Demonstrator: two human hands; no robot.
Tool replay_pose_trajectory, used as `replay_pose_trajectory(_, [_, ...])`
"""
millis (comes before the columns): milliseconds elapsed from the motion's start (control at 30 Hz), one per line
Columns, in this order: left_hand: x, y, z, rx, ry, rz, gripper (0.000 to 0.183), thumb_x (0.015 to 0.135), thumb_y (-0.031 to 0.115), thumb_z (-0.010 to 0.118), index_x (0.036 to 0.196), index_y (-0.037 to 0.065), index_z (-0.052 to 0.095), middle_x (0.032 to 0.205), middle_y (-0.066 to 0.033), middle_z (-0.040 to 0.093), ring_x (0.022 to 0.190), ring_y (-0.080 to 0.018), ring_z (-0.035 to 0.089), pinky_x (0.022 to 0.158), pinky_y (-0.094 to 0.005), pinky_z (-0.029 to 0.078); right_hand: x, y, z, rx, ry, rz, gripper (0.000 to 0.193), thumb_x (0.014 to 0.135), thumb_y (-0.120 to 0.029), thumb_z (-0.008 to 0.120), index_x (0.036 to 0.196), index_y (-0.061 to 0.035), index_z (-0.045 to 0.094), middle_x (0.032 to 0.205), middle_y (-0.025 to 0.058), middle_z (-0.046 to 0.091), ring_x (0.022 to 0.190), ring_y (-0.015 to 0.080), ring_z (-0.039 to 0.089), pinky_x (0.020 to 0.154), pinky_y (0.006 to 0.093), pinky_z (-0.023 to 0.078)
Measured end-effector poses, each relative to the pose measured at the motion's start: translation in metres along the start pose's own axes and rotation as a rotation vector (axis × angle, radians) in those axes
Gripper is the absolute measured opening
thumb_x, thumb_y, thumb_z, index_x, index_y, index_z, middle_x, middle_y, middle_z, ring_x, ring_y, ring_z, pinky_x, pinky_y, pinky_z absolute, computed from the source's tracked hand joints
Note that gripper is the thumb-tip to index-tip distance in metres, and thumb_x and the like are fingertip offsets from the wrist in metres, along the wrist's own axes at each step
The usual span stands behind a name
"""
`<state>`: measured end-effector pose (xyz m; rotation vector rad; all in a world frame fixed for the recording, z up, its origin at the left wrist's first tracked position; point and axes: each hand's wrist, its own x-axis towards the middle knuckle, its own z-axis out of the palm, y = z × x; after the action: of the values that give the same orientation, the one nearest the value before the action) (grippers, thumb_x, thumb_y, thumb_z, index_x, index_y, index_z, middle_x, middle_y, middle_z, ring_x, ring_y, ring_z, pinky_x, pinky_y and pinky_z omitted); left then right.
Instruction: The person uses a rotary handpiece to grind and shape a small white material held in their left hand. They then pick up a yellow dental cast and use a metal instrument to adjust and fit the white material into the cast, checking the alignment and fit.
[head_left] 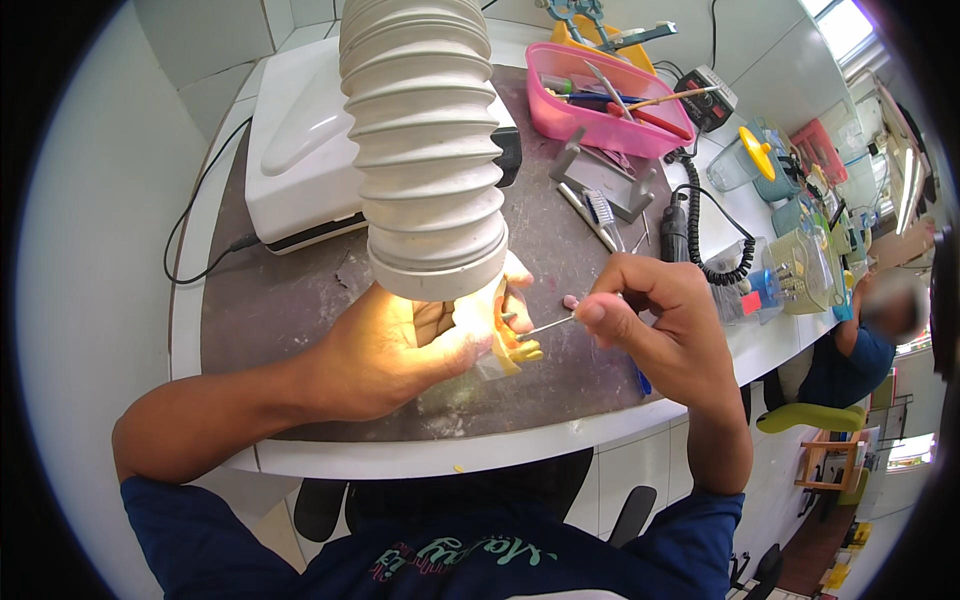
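Note:
Under the white ribbed suction hose, my left hand is closed around a small yellow-orange dental model. A whitish sheet lies against the model, under my thumb. My right hand pinches a thin metal dental probe, whose far end reaches the model from the right. The probe's exact tip is too small to make out. Bright light falls on my left thumb and the model. The hose hides part of my left fingers.
A white machine stands behind the hose. Back right, a pink basket holds several hand tools. A grey stand, a brush and a dark handpiece with a coiled cord lie before it. A person sits far right.

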<state>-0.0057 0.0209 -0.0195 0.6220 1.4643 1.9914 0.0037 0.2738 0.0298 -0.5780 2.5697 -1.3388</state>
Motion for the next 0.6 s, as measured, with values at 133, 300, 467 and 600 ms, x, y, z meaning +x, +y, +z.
replay_pose_trajectory(133, [0.0003, -0.0002, 0.0002, 0.012, 0.001, 0.015, 0.051, 0.094, 0.02, 0.063, 0.135, 0.001, 0.039, 0.114, -0.0077, 0.054, 0.113, -0.0155, 0.053, 0.103, -0.0359, 0.041, -0.0012, -0.001, 0.0028, 0.065, 0.055, -0.095, 0.021, 0.086, -0.017, 0.074, 0.089, 0.0004, 0.064, 0.083, 0.0039, 0.063, 0.071, 0.0066, 0.055, 0.06, 0.0214, 0.044])
replay_pose_trajectory(300, [-0.0004, -0.0009, 0.0007, 0.008, 0.025, 0.009, 0.052, 0.094, 0.021, 0.063, 0.135, 0.001, 0.039, 0.115, -0.0075, 0.053, 0.112, -0.0152, 0.053, 0.102, -0.0356, 0.041, -0.0003, -0.0046, 0.0047, 0.119, 0.055, -0.066, 0.02, 0.086, -0.016, 0.074, 0.09, 0.0004, 0.064, 0.084, 0.0042, 0.064, 0.072, 0.0068, 0.056, 0.062, 0.0214, 0.045])
replay_pose_trajectory(467, [-0.0009, 0.0015, 0.0005, 0.003, 0.018, -0.018, 0.052, 0.093, 0.022, 0.064, 0.134, 0.001, 0.04, 0.116, -0.0075, 0.053, 0.112, -0.0151, 0.054, 0.102, -0.0356, 0.042, -0.0008, -0.0016, 0.0001, 0.027, -0.001, 0.023, 0.018, 0.084, -0.015, 0.076, 0.089, -0.0002, 0.066, 0.077, 0.0031, 0.066, 0.062, 0.0065, 0.055, 0.054, 0.0215, 0.043])
replay_pose_trajectory(600, [-0.0001, 0.0017, 0.0006, 0.0, 0.02, -0.013, 0.052, 0.093, 0.023, 0.064, 0.134, 0.001, 0.04, 0.116, -0.0075, 0.053, 0.112, -0.0151, 0.054, 0.102, -0.0361, 0.042, -0.0014, -0.0007, 0.0046, 0.071, 0.127, -0.13, 0.015, 0.083, -0.011, 0.075, 0.09, -0.0002, 0.067, 0.08, 0.0038, 0.067, 0.064, 0.0072, 0.057, 0.055, 0.0219, 0.045])
